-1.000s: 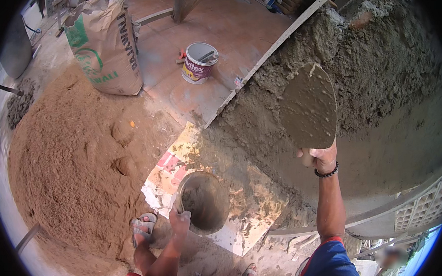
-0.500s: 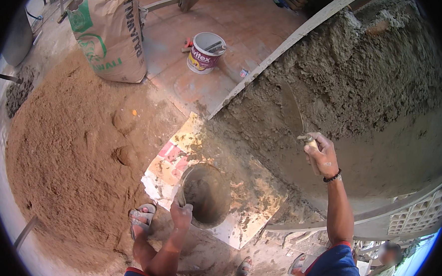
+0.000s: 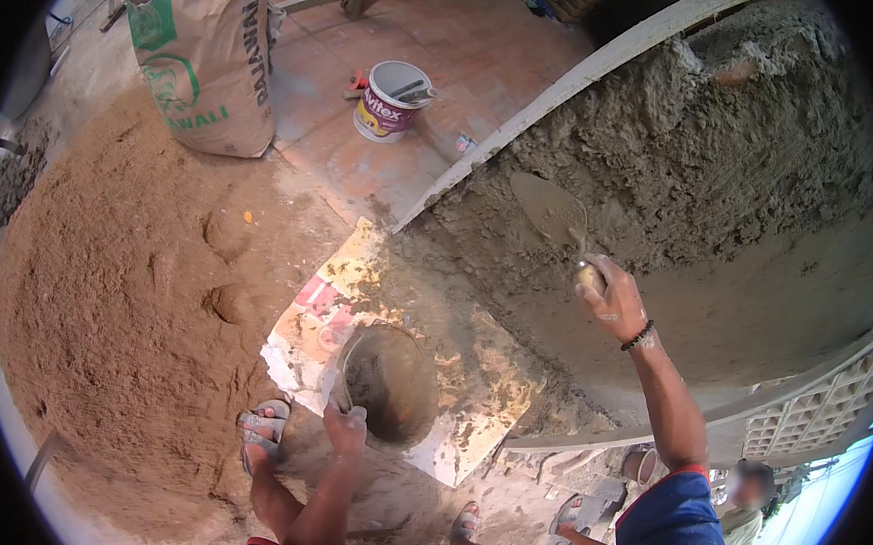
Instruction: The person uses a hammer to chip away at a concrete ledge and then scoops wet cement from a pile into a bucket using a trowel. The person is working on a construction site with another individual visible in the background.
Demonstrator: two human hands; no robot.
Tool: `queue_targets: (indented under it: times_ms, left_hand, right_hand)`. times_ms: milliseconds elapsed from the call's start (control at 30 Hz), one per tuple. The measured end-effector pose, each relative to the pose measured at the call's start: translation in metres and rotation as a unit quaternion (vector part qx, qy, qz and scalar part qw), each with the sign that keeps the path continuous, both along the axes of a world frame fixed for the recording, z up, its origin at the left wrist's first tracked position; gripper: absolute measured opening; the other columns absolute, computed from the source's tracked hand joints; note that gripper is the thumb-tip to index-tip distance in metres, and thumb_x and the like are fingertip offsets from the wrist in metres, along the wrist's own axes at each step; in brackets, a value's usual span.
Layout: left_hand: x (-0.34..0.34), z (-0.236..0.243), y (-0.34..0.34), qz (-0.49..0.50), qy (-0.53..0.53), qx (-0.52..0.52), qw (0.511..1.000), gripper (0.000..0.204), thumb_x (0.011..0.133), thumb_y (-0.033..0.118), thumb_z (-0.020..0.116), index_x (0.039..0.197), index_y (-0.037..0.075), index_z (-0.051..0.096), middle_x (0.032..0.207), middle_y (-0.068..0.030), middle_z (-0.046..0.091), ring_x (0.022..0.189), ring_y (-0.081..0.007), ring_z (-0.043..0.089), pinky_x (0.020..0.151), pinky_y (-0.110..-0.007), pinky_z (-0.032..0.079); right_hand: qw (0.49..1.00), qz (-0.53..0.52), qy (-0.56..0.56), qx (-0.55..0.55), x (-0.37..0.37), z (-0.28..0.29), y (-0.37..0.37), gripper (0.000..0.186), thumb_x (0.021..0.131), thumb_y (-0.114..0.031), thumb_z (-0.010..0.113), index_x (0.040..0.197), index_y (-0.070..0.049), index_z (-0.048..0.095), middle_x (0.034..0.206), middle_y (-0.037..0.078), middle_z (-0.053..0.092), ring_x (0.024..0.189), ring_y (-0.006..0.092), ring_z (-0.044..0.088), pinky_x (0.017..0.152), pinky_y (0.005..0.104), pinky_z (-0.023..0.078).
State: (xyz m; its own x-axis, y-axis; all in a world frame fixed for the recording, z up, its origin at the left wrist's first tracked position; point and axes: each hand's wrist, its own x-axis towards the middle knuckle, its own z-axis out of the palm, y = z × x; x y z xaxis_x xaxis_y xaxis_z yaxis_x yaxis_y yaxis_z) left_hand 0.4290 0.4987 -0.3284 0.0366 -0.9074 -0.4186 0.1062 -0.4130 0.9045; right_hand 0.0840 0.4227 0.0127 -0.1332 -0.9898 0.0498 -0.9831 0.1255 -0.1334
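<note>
My right hand point(image 3: 616, 301) is closed round the handle of a trowel point(image 3: 552, 210). Its broad blade, coated in grey mortar, shows its flat face and lies over the lower left part of a rough grey mortar layer point(image 3: 687, 161); whether it touches is unclear. My left hand point(image 3: 346, 427) grips the near left rim of a dark round bucket point(image 3: 401, 353). Inside the bucket some mortar is visible in the shade. Beneath it lies a stained, mortar-splashed board point(image 3: 456, 449).
A large brown sand heap point(image 3: 121, 289) spreads on the left, with a paper sack point(image 3: 216, 106) behind it. A white-and-purple pail point(image 3: 384, 117) holding tools stands on the tiles. A pale curved edge point(image 3: 584, 82) borders the mortar. Another person point(image 3: 750, 503) is at lower right.
The trowel blade has turned from nearly edge-on to showing its flat face, and my right hand has shifted slightly left. My left hand still holds the bucket rim.
</note>
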Motion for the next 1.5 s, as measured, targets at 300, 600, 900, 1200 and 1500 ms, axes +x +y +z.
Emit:
queue_targets:
  times_ms: [300,600,900,1200,1500]
  left_hand:
    - [0.000,-0.009,0.005,-0.040,-0.095,-0.056,0.993,0.053,0.071,-0.003,0.055,0.122,-0.015,0.050,0.096,-0.0266,0.065,0.089,-0.0366,0.064,0.083,-0.037,0.049]
    - [-0.007,-0.024,0.003,-0.013,-0.058,-0.057,0.997,0.051,0.070,0.001,0.054,0.120,-0.011,0.053,0.092,-0.0246,0.066,0.086,-0.0372,0.065,0.080,-0.037,0.050]
    - [0.005,-0.005,0.001,-0.029,-0.059,-0.018,0.998,0.055,0.070,-0.005,0.053,0.124,-0.007,0.053,0.101,-0.0181,0.068,0.087,-0.0237,0.064,0.078,-0.033,0.050]
    - [0.013,0.025,-0.003,-0.041,0.083,0.018,0.996,0.057,0.071,-0.007,0.053,0.128,-0.004,0.053,0.096,-0.0041,0.064,0.081,-0.0112,0.056,0.071,-0.025,0.047]
    - [0.010,0.049,-0.005,-0.162,0.086,0.031,0.983,0.056,0.075,-0.006,0.050,0.130,-0.002,0.053,0.098,0.0001,0.062,0.082,-0.0069,0.053,0.072,-0.021,0.044]
  right_hand:
    - [0.974,-0.069,0.209,0.048,-0.001,0.056,-0.046,0.042,0.083,-0.016,0.063,0.123,-0.005,0.055,0.099,0.023,0.059,0.092,0.0426,0.061,0.079,0.0495,0.050]
    - [0.986,-0.063,0.153,-0.023,0.014,0.155,-0.062,0.043,0.078,-0.017,0.068,0.115,0.003,0.062,0.106,0.022,0.067,0.097,0.0383,0.064,0.085,0.0404,0.050]
    - [0.986,-0.100,0.058,-0.118,0.017,0.172,-0.008,0.046,0.079,-0.018,0.068,0.117,0.006,0.060,0.089,0.016,0.065,0.078,0.0213,0.063,0.073,0.0334,0.051]
    - [0.945,0.043,-0.072,0.318,0.085,-0.039,0.091,0.036,0.080,-0.012,0.066,0.113,0.000,0.060,0.094,0.027,0.064,0.087,0.0399,0.066,0.075,0.0466,0.052]
    - [0.946,0.065,0.032,0.316,0.126,-0.228,0.084,0.030,0.086,-0.006,0.049,0.113,0.007,0.055,0.097,0.029,0.063,0.079,0.0444,0.066,0.069,0.0479,0.055]
